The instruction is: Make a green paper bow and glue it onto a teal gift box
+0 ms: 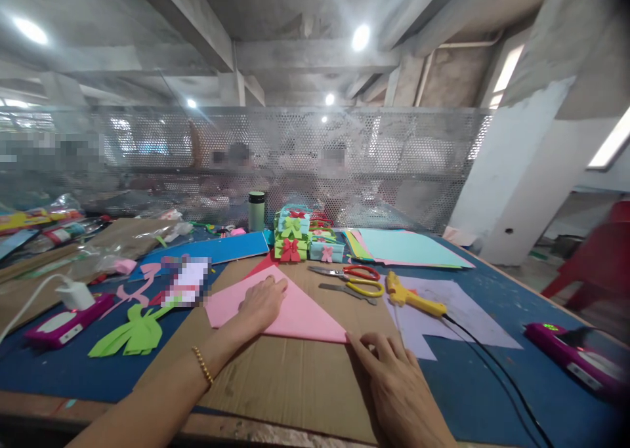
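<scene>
A sheet of pink paper (308,307), folded into a roughly triangular shape, lies on brown cardboard (290,382). My left hand (262,304) rests palm down on the paper, its fingers loosely bent over the surface. At the paper's right corner, the thumb and index finger of my right hand (394,376) pinch the tip, while its other fingers curl beneath. Red-handled scissors (361,273) and yellow-handled scissors (361,289) lie beyond the right hand. Near them is a yellow glue gun (413,297), partly on pale purple paper (472,310).
Small green and blue boxes with bows (293,235) stand behind the paper, beside a green flask (256,212). Coloured sheets (413,246) are stacked at back right. Purple power strips (69,323) flank the work area. A green bow (130,333) lies left. The glue gun's cord (497,366) runs toward me.
</scene>
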`<state>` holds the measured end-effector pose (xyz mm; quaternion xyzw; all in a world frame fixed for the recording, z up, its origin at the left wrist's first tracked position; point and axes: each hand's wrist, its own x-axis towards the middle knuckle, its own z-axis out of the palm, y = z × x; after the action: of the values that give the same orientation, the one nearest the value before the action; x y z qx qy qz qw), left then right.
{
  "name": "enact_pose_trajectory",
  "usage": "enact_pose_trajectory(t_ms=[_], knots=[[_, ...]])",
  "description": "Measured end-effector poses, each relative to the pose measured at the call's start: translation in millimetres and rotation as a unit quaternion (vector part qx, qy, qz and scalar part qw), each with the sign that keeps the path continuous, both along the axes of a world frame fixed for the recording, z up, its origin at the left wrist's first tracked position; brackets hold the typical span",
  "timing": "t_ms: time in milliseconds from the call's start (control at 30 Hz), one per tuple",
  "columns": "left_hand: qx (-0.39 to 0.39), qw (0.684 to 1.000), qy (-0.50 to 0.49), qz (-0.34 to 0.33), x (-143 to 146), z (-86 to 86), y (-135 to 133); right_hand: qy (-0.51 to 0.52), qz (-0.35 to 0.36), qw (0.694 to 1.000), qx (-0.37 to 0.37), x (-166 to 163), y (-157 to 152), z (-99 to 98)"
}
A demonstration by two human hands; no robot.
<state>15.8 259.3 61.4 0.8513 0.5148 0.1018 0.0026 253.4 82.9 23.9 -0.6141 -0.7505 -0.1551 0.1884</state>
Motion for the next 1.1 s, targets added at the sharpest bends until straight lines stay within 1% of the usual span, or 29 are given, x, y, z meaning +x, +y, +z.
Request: enact_pose_trajectory(t_ms=[233,300,467,567,633,700,767,867,967,1100], knots=[[0.077,0.996,0.010,-0.050,0,2.0,-3,0.014,-0.024,0.999,-0.037,-9,-4,11.2],[0.088,0.994,0.009,-0.065,-1,1.7,-4,0.019,-0.029,0.998,-0.047,-12,-7,14.3],[0.088,0.991,0.017,-0.095,-2,-2.5,-2,0.063,-0.032,0.997,-0.036,-13,-10,12.5],[0.094,0.990,0.030,-0.097,-3,-3.9,-2,0.078,-0.035,0.996,-0.008,-12,-10,6.5],[0.093,0.991,0.031,-0.094,-3,-3.9,-3,0.072,-0.037,0.997,0.002,-11,-10,4.4],[0.093,0.991,0.028,-0.093,-3,-3.7,-3,0.059,-0.038,0.998,-0.010,-12,-10,5.6],[0.093,0.991,0.025,-0.092,-3,-3.7,-4,0.053,-0.033,0.997,-0.037,-13,-10,9.8],[0.089,0.991,0.024,-0.095,-3,-3.9,-4,0.063,-0.032,0.996,-0.057,-15,-11,16.6],[0.084,0.992,0.022,-0.096,-3,-3.9,-3,0.069,-0.036,0.996,-0.052,-17,-11,17.4],[0.078,0.993,0.009,-0.091,-2,-3.8,-3,0.056,-0.022,0.998,-0.024,-13,-11,8.9]])
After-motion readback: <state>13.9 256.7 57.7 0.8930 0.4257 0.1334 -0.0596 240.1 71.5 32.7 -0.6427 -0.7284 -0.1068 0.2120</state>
